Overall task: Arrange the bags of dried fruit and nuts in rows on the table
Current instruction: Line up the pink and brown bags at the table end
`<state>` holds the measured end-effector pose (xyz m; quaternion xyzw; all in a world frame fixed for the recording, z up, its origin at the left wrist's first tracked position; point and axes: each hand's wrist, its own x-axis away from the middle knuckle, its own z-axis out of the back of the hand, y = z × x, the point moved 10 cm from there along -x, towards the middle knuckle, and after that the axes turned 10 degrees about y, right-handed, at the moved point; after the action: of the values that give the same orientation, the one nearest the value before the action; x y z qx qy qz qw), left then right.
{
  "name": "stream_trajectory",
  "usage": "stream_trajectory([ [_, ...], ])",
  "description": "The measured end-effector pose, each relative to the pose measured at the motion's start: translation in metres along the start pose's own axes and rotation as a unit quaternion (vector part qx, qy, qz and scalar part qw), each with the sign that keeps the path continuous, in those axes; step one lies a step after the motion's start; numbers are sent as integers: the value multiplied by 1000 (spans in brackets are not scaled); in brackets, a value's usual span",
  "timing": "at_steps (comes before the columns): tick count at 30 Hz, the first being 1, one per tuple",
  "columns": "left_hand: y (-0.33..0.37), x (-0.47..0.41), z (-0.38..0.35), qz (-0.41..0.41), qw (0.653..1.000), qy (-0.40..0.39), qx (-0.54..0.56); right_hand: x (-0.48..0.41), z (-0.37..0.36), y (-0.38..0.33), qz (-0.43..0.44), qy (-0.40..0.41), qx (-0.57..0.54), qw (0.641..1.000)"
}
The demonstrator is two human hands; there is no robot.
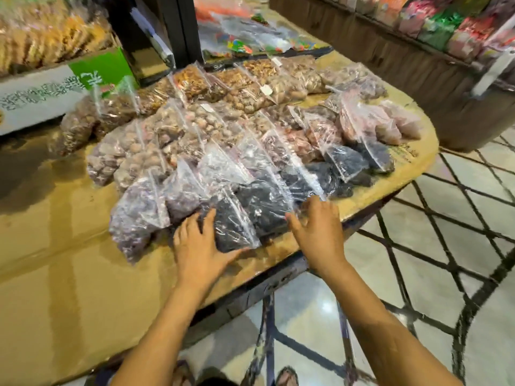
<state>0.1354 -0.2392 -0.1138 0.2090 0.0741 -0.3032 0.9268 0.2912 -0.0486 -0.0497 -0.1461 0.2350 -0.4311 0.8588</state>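
Several clear bags of dried fruit and nuts lie in slanted rows on the tan table [69, 268]. The front row holds dark fruit; one dark bag [237, 218] lies nearest me. My left hand [200, 243] rests flat against that bag's left side with its fingers spread. On the bag's right edge sits my right hand [315, 227], fingers apart, touching the plastic. A purplish bag [136, 215] lies to the left of it. Brown nut bags [195, 123] fill the rows behind.
A white and green box [55, 90] stands at the back left beside a black post [167, 32]. A wooden shelf [418, 68] with coloured packets is on the right. The table's front edge runs just below my hands, over tiled floor [418, 246].
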Motion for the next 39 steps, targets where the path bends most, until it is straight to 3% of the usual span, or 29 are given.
stream_trajectory([
  [6,-11,2,18,80,988,86,96,-45,-42,1,18,-118,-80,990],
  [12,-3,-2,11,15,996,57,69,-72,-45,-9,109,-163,-66,978],
  [15,17,0,30,-20,990,123,64,-92,-22,2,149,-140,-98,974],
  [19,103,-21,52,-86,970,213,77,-146,14,49,161,-42,-102,981],
  [25,240,-88,-27,-146,987,57,31,-221,34,152,80,37,-121,989],
  [27,275,-107,-61,-144,989,-1,-24,-242,27,183,81,-5,-129,988],
  [30,309,-133,-103,-97,991,-64,-60,-265,3,219,130,-136,-120,975],
  [34,324,-148,-142,-16,978,-165,-130,-276,-41,247,269,-313,-35,910],
  [36,328,-146,-142,16,971,-178,-157,-278,-52,248,331,-324,-16,886],
  [39,331,-134,-136,50,966,-174,-183,-281,-58,243,370,-300,-37,878],
])
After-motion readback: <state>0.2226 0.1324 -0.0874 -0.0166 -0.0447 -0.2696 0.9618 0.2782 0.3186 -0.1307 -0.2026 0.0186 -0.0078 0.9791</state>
